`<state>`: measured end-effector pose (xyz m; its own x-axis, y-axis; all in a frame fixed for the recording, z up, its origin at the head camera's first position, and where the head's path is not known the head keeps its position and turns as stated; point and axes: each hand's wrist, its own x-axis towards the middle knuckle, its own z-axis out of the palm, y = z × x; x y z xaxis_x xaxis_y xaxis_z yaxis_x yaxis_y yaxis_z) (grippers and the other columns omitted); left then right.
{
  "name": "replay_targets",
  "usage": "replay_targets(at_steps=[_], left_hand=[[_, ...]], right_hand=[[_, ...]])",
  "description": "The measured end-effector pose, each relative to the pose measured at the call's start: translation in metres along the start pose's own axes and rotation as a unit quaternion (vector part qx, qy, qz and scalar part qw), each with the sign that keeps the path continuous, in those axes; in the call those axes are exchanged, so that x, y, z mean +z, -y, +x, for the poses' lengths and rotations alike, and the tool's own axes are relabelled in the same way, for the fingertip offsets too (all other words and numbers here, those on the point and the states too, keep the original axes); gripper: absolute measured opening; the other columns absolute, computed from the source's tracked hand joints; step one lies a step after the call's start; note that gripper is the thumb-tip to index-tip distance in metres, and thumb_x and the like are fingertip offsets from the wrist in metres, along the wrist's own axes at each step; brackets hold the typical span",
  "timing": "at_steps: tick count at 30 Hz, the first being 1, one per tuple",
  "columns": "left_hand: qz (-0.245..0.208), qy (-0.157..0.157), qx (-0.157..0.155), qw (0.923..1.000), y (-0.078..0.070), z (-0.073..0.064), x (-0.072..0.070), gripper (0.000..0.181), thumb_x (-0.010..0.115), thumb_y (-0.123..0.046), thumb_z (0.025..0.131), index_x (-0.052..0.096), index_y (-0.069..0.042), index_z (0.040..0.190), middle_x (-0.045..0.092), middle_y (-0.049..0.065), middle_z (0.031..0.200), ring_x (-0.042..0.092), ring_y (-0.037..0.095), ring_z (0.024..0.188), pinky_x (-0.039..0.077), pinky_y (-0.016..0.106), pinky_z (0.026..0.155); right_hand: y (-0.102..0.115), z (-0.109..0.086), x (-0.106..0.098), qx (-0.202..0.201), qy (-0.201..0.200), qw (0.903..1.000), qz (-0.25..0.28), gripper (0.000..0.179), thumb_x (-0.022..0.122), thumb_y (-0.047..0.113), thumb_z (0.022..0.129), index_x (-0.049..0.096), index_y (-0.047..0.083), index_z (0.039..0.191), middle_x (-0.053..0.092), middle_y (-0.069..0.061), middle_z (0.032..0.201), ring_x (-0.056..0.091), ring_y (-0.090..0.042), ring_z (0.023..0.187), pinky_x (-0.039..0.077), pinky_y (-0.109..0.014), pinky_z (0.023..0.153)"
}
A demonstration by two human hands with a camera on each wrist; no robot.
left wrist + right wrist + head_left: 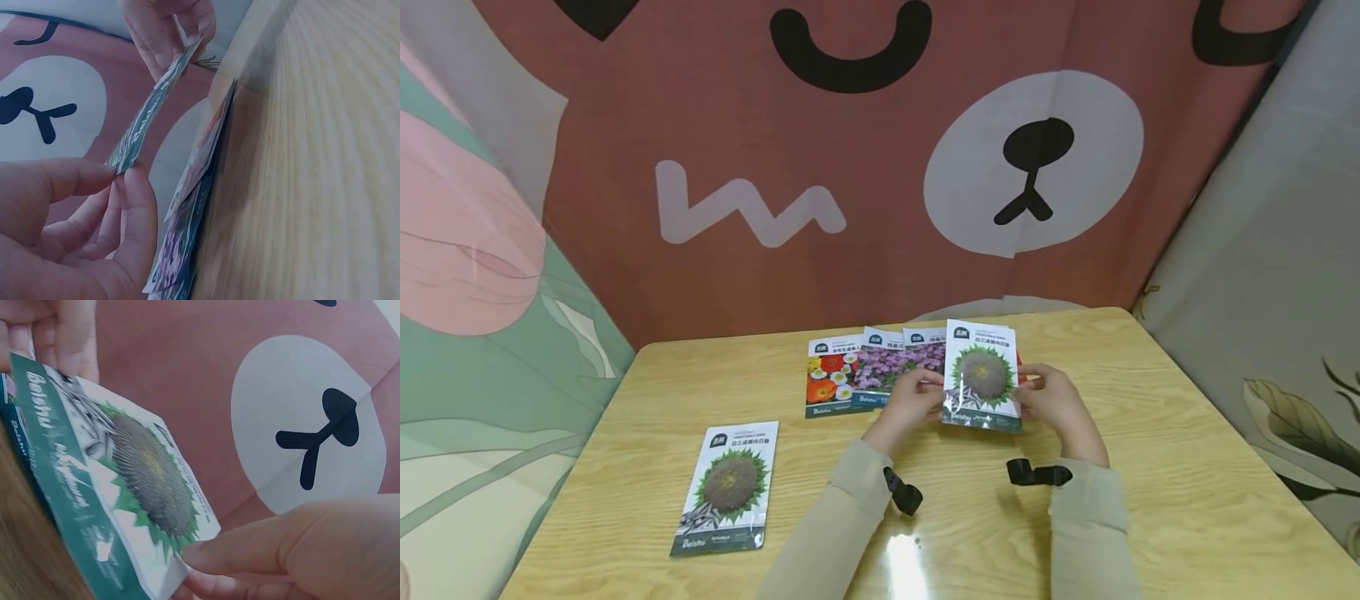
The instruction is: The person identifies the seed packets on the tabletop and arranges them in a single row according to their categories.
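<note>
Both hands hold a sunflower seed packet (981,375) by its opposite side edges, its printed front facing me. My left hand (912,407) pinches the left edge between thumb and fingers, as the left wrist view shows up close on the packet (153,112). The thumb of my right hand (281,553) lies on the front at the right edge, with fingers behind. In the left wrist view the packet is lifted off the table, beside other flower packets (187,212). A second sunflower seed packet (728,492) lies flat at the front left.
A poppy packet (831,383) and two purple-flower packets (877,367) overlap in a row at the back of the wooden table (647,417). Red packaging peeks out behind the held packet. A printed curtain (850,283) hangs at the far table edge.
</note>
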<state>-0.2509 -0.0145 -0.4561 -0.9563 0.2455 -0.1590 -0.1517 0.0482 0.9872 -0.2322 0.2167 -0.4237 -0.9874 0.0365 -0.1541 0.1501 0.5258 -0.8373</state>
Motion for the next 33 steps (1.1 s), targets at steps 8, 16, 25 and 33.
replay_targets(at_steps=[8, 16, 25, 33], left_hand=[[0.015, 0.038, 0.002, 0.9992, 0.005, -0.016, -0.025, 0.023, 0.062, -0.005, 0.098, 0.061, 0.002, 0.12, 0.061, 0.013, 0.106, 0.065, 0.021, 0.088, 0.061, 0.036, 0.081], [0.018, 0.05, 0.002, 0.9986, 0.002, -0.032, -0.04, 0.025, 0.064, -0.007, 0.098, 0.059, 0.001, 0.121, 0.06, 0.014, 0.109, 0.065, 0.022, 0.095, 0.061, 0.035, 0.08], [0.016, 0.07, -0.001, 0.9974, 0.0, -0.057, -0.066, 0.021, 0.06, -0.01, 0.102, 0.058, 0.003, 0.119, 0.061, 0.015, 0.104, 0.066, 0.021, 0.091, 0.061, 0.036, 0.08], [0.0, 0.056, -0.005, 0.9984, -0.005, -0.069, -0.09, 0.024, 0.057, -0.016, 0.105, 0.055, 0.002, 0.12, 0.061, 0.011, 0.098, 0.064, 0.02, 0.087, 0.061, 0.037, 0.08]], right_hand=[[0.01, -0.004, 0.003, -0.01, 0.044, 0.9984, 0.032, 0.037, 0.055, -0.003, 0.099, 0.046, -0.017, 0.132, 0.062, -0.02, 0.093, 0.066, -0.019, 0.075, 0.062, -0.042, 0.071], [0.02, -0.012, 0.005, -0.022, 0.072, 0.9962, 0.043, 0.039, 0.058, 0.0, 0.1, 0.047, -0.014, 0.134, 0.065, -0.024, 0.101, 0.067, -0.02, 0.075, 0.062, -0.045, 0.072], [0.03, -0.015, 0.021, -0.045, 0.132, 0.9873, 0.076, 0.032, 0.059, -0.003, 0.098, 0.048, -0.013, 0.127, 0.065, -0.019, 0.091, 0.067, -0.022, 0.071, 0.063, -0.045, 0.069], [0.044, -0.013, 0.044, -0.052, 0.157, 0.9832, 0.077, 0.032, 0.059, -0.002, 0.099, 0.048, -0.013, 0.127, 0.063, -0.017, 0.087, 0.066, -0.021, 0.069, 0.062, -0.046, 0.069]])
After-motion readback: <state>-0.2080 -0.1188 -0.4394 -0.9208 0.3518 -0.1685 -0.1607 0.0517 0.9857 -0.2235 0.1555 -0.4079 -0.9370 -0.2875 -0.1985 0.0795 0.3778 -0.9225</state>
